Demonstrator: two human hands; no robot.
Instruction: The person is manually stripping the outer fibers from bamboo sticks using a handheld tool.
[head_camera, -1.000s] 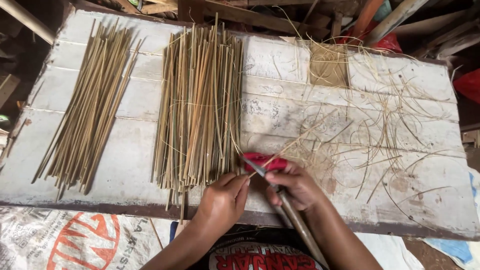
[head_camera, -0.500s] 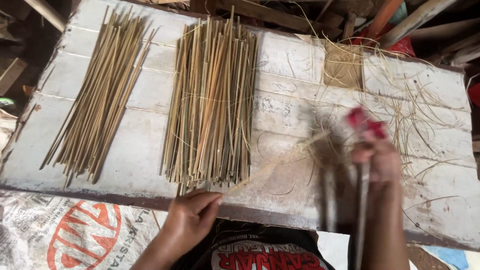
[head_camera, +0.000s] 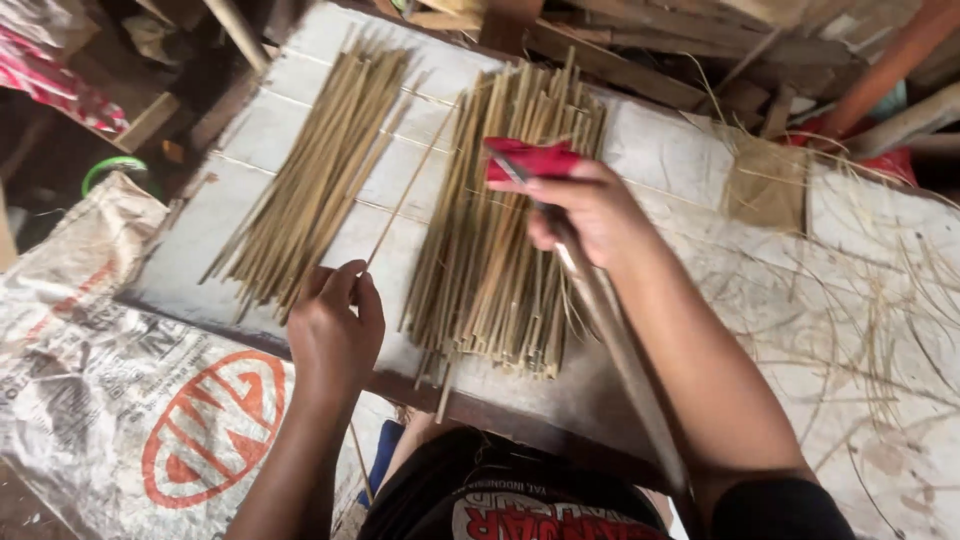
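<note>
From the left I see one crumpled woven sack with a red round print (head_camera: 150, 400) lying below the worn whitewashed plank desk (head_camera: 700, 290). Two bundles of thin, straight split-bamboo sticks lie on it: a loose left bundle (head_camera: 310, 180) and a denser middle bundle (head_camera: 510, 230). My left hand (head_camera: 335, 330) pinches one single bamboo stick (head_camera: 405, 200), grip closed on it. My right hand (head_camera: 585, 205) is wrapped around a red-handled knife (head_camera: 530, 160) over the middle bundle. Stringy pale shavings (head_camera: 860, 320) litter the right.

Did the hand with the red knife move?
Yes. The right hand went from the board's near edge up over the middle stick pile.
</note>
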